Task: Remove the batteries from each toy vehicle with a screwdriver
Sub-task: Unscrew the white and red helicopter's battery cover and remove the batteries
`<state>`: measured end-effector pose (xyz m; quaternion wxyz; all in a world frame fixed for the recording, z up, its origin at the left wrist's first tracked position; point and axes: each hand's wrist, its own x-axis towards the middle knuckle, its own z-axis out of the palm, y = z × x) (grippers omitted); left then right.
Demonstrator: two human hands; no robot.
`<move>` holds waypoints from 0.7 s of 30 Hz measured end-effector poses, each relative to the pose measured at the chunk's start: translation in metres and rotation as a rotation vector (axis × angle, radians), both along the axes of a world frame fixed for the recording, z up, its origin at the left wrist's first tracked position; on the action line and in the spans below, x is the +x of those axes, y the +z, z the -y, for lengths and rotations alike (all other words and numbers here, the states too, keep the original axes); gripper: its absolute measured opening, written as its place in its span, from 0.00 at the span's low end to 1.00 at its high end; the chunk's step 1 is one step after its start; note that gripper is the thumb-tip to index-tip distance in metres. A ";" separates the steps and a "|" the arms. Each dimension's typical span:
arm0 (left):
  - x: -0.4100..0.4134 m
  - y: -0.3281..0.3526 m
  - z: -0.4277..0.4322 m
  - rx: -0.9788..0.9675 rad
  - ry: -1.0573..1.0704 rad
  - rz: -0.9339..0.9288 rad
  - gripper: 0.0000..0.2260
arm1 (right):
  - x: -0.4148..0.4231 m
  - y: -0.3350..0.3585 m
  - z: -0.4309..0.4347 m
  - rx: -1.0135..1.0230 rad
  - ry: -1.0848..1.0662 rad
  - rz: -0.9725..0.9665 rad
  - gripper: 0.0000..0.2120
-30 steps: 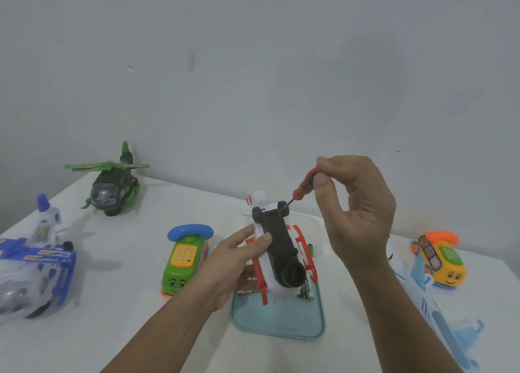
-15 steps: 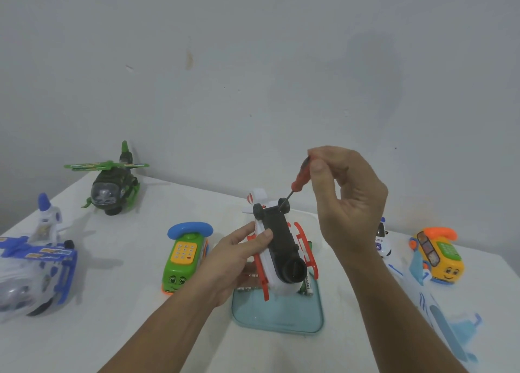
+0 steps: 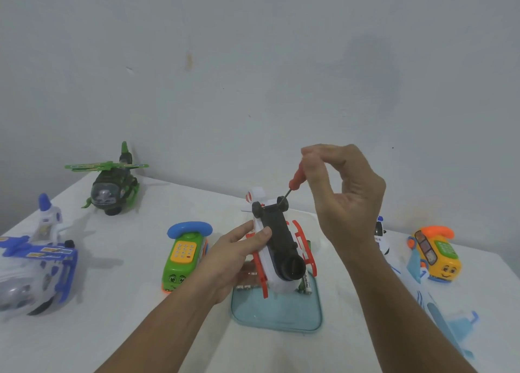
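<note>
A white toy helicopter (image 3: 277,279) with red skids is turned belly-up, its black underside and wheels facing me. My left hand (image 3: 239,251) grips its left side and holds it above a clear blue tray (image 3: 277,315). My right hand (image 3: 342,195) pinches the red handle of a small screwdriver (image 3: 295,179) between thumb and fingertips. The metal tip points down-left into the black underside near the far wheels. A battery (image 3: 307,281) lies in the tray beside the toy.
On the white table stand a green helicopter (image 3: 111,188) at the back left, a blue-and-white toy (image 3: 33,262) at the left edge, a green phone toy (image 3: 184,254), an orange phone toy (image 3: 434,254), a small police car (image 3: 381,236) and a light-blue plane (image 3: 439,313) at right.
My right hand has risen a little with the screwdriver, whose handle now stands steeper, and the fingers have shifted on the handle. The left hand and toy have held still.
</note>
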<state>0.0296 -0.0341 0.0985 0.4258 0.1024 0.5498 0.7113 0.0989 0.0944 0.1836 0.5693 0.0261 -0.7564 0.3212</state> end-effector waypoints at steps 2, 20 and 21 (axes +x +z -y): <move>0.000 0.000 0.000 0.000 -0.003 -0.006 0.10 | 0.000 -0.001 -0.003 0.031 -0.020 -0.013 0.05; 0.003 -0.006 -0.003 0.008 -0.025 0.001 0.14 | 0.002 -0.005 -0.006 0.079 -0.051 -0.062 0.04; 0.003 -0.007 -0.003 0.005 -0.025 0.004 0.16 | 0.002 -0.006 -0.007 0.086 -0.046 -0.057 0.06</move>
